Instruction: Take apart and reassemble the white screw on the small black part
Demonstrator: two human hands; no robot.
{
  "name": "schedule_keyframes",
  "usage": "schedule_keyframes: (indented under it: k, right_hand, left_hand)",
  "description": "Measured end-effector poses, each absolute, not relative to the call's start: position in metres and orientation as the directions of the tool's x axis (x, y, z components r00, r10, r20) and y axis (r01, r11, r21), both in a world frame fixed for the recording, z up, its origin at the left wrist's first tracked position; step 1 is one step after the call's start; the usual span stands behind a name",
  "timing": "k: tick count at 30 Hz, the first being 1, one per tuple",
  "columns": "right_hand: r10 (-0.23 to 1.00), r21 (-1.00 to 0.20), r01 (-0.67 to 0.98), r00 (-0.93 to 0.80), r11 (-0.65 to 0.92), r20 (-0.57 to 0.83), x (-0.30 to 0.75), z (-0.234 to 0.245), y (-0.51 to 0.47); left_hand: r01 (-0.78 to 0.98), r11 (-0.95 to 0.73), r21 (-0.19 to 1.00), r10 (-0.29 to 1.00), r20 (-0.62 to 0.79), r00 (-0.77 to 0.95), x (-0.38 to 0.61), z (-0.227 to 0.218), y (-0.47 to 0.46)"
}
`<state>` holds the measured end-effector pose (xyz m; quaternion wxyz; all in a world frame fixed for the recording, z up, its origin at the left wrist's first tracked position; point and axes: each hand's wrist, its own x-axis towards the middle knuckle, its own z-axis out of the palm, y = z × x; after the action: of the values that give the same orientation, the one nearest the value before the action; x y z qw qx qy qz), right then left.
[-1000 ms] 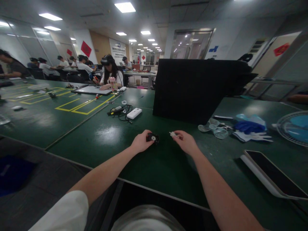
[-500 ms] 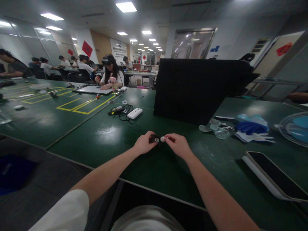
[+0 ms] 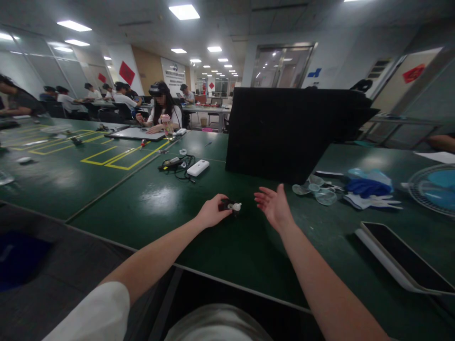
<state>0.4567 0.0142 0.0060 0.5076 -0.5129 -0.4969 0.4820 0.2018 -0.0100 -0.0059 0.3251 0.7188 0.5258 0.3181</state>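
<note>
With the left hand (image 3: 212, 212), gripping a small dark part (image 3: 223, 205) some way in from the near edge of the tabletop (image 3: 227, 255); cannot tell whether resting there or lifted; left portion covered by the grip, the remainder too dim to read; showing at its right end a small white piece (image 3: 237, 207); cannot tell whether seated in the dark part or merely in front of it; holding the right hand (image 3: 274, 208) open, near but apart from both, thumb away from the other fingers; cannot judge its height over the tabletop; behind, meeting a black panel (image 3: 277, 132) stood on the tabletop, blocking the far edge and blurring into dark shapes at its upper right; further right, by its foot, finding clear plastic pieces (image 3: 325, 196), overlapping and hard to count; next, a crumpled blue bundle (image 3: 369, 187) partly hiding a white glove (image 3: 384, 202); closer to the near edge, a pale slab with a dark face (image 3: 401, 251), tilted; lastly, toward the right side, a round mesh-rimmed thing (image 3: 441, 182), blue inside, cut off by the view.
</note>
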Motion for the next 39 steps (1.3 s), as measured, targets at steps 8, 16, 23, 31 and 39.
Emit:
schedule_keyframes:
  k: [8, 16, 23, 31, 39]
  right_hand:
    - [0.982, -0.883, -0.435, -0.014, -0.174, -0.186, 0.499, -0.009, 0.026]
    - [0.980, -0.854, -0.486, -0.027, -0.187, -0.199, 0.497, -0.013, 0.029]
    - [0.978, -0.858, -0.477, -0.022, -0.192, -0.207, 0.499, -0.015, 0.031]
    - [0.979, -0.887, -0.421, -0.009, -0.190, -0.206, 0.497, -0.013, 0.030]
    - [0.982, -0.926, -0.333, 0.004, -0.178, -0.190, 0.495, -0.012, 0.029]
  left_hand:
    - [0.535, -0.250, 0.807, 0.958, 0.127, 0.256, 0.195, -0.011, -0.007]
    - [0.524, -0.212, 0.825, 0.962, 0.084, 0.258, 0.195, -0.010, -0.008]
    - [0.501, -0.221, 0.837, 0.956, 0.085, 0.280, 0.194, -0.010, -0.008]
    - [0.527, -0.212, 0.823, 0.962, 0.083, 0.258, 0.194, -0.010, -0.006]
    - [0.517, -0.226, 0.826, 0.966, 0.119, 0.231, 0.192, -0.016, -0.003]
